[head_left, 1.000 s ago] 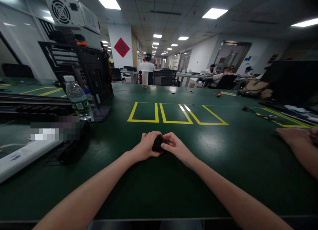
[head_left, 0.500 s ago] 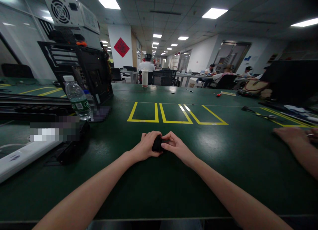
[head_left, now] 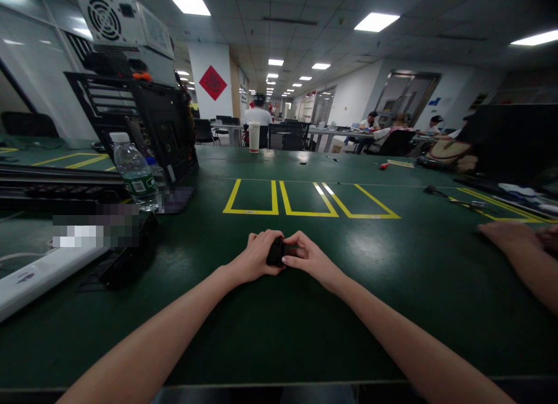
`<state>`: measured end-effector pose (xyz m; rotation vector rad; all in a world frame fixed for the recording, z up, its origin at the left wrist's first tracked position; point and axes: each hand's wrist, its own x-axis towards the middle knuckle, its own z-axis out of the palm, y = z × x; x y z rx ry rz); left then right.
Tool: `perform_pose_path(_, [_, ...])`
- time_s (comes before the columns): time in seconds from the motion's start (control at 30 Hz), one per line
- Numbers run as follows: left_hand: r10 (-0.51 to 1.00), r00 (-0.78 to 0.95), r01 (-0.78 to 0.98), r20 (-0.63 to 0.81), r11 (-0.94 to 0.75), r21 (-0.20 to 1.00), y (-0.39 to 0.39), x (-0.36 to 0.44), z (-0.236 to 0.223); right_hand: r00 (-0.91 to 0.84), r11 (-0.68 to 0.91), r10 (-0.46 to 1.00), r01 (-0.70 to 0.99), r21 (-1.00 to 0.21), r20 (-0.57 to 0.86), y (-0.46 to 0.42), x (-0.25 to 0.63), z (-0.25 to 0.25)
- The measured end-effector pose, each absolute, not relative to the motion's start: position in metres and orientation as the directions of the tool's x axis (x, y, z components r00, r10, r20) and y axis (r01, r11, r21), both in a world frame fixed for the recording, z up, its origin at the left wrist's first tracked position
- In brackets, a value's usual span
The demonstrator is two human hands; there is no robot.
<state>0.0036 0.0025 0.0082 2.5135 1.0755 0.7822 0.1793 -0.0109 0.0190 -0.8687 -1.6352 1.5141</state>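
Note:
A small black block-like object point(head_left: 274, 253) sits just above or on the green table, between my two hands; its exact kind I cannot make out. My left hand point(head_left: 256, 256) wraps it from the left, thumb at the near side and fingers over the far side. On its right side, my right hand point(head_left: 313, 260) is closed, with thumb and fingertips against the object's edge. Fingers cover much of the object's outline.
Beyond the hands, yellow tape outlines point(head_left: 250, 212) mark the green table point(head_left: 279, 334). At left stand a water bottle point(head_left: 138, 177), a black computer case point(head_left: 161, 125) with a power supply point(head_left: 131, 26) on top, and a white bar point(head_left: 43, 276). A co-worker's hand point(head_left: 510, 236) rests at right.
My right thumb and fingers have shifted slightly at the object's right side. My left hand keeps its hold. The co-worker's hands at right have moved a little.

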Motion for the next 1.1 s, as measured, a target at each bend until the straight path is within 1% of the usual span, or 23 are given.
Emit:
perform_pose_path(0.17, [0.738,0.567,0.58,0.366,-0.673,0.458,0.0028,0.0039,0.0083,-0.461,0.102,0.883,0.011,-0.995,0.086,-0.0099,0.1782,0.0158])
perform_pose_path(0.3, [0.742,0.574,0.58,0.346,-0.667,0.469,0.0014,0.0034,0.0109,-0.433,0.077,0.9,0.057,-0.995,0.045,-0.0079,0.1789,0.0148])
perform_pose_path(0.43, [0.74,0.582,0.57,0.337,-0.667,0.48,0.0003,0.0029,0.0129,-0.472,0.047,0.882,0.064,-0.997,0.012,-0.0091,0.1801,0.0176])
perform_pose_path(0.7, [0.734,0.566,0.575,0.375,-0.678,0.459,0.0037,0.0049,0.0064,-0.486,0.084,0.871,-0.013,-0.996,0.079,-0.0095,0.1789,0.0148])
perform_pose_path(0.8, [0.747,0.557,0.589,0.362,-0.663,0.462,0.0038,0.0052,0.0065,-0.459,0.098,0.884,0.001,-0.995,0.087,-0.008,0.1782,0.013])
perform_pose_path(0.9, [0.75,0.562,0.584,0.349,-0.659,0.475,0.0029,0.0047,0.0086,-0.441,0.083,0.895,0.031,-0.996,0.061,-0.0068,0.179,0.0125])
perform_pose_path(1.0, [0.744,0.569,0.571,0.35,-0.664,0.483,0.0023,0.0043,0.0097,-0.469,0.062,0.882,0.043,-0.997,0.034,-0.0074,0.1807,0.0148])
perform_pose_path(1.1, [0.738,0.573,0.565,0.357,-0.671,0.48,0.0023,0.0041,0.0093,-0.509,0.068,0.86,0.029,-0.997,0.044,-0.0096,0.1818,0.0182])
